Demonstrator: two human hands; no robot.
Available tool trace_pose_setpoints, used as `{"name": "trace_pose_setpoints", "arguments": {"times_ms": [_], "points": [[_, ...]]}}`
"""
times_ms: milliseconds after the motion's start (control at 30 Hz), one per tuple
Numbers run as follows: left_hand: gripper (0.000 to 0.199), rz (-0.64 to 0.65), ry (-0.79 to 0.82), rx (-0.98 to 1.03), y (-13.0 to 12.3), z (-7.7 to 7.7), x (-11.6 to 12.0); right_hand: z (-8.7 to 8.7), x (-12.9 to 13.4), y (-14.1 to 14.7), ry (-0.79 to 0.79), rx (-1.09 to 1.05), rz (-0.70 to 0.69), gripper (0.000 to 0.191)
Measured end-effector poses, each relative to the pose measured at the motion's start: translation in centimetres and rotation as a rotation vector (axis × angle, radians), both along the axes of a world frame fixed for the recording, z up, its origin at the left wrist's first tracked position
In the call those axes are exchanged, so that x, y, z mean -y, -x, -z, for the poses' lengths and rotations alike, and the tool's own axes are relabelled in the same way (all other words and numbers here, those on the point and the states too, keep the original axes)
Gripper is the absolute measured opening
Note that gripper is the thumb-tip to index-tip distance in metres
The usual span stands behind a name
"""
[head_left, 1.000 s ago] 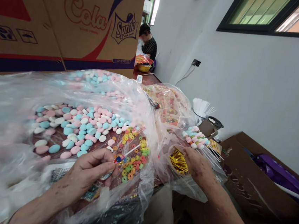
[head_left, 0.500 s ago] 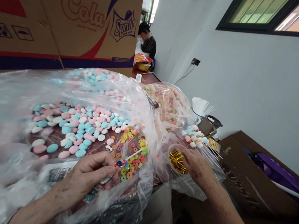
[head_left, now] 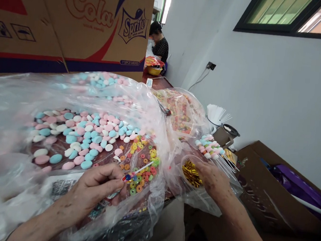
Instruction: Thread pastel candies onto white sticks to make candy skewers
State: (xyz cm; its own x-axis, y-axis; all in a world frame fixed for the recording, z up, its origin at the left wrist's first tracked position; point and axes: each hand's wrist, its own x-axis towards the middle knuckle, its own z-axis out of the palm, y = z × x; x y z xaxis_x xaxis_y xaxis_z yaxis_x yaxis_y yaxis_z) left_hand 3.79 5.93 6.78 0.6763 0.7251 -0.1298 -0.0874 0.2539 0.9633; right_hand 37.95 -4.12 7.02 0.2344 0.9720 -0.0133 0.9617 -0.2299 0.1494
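Observation:
My left hand (head_left: 100, 184) pinches the lower end of a thin white stick (head_left: 144, 167), with small red and blue pieces (head_left: 127, 177) by the fingertips. The stick points up and right over ring-shaped candies (head_left: 139, 188) in yellow, orange, green and pink. Left of them spread pink, blue and white oval candies (head_left: 86, 143) inside a clear plastic bag (head_left: 139, 99). At the right, my right hand (head_left: 214, 180) reaches to a round clear container of gold twist ties (head_left: 191, 173). Its fingertips are hidden, so I cannot see whether they grip a tie.
Skewered marshmallow-like candies (head_left: 209, 146) lie beyond my right hand, near a lidded mug (head_left: 226, 135) and white sticks (head_left: 217, 114). A large carton (head_left: 99, 50) stands behind the bag. An open brown box (head_left: 268, 206) is at right. Another person (head_left: 160, 46) sits far back.
My right hand has shifted slightly at the container of gold twist ties. My left hand keeps its pinch on the white stick, almost unmoved.

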Motion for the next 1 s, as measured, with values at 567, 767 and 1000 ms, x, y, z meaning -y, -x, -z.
{"name": "trace_pose_setpoints", "arguments": {"times_ms": [567, 767, 1000], "points": [[0.026, -0.008, 0.249, 0.146, -3.0, -1.3, 1.6, -0.6, -1.9, 10.7, -0.666, -0.808, -0.312, 0.016], [0.028, -0.111, 0.298, 0.155, -2.9, -0.9, 1.3, 0.1, -4.1, 15.6, -0.567, -1.044, -0.45, 0.024], [0.027, -0.216, 0.216, 0.133, -2.6, 0.1, 1.3, 0.3, -4.5, 16.1, -0.587, -0.799, -0.562, 0.027]]}}
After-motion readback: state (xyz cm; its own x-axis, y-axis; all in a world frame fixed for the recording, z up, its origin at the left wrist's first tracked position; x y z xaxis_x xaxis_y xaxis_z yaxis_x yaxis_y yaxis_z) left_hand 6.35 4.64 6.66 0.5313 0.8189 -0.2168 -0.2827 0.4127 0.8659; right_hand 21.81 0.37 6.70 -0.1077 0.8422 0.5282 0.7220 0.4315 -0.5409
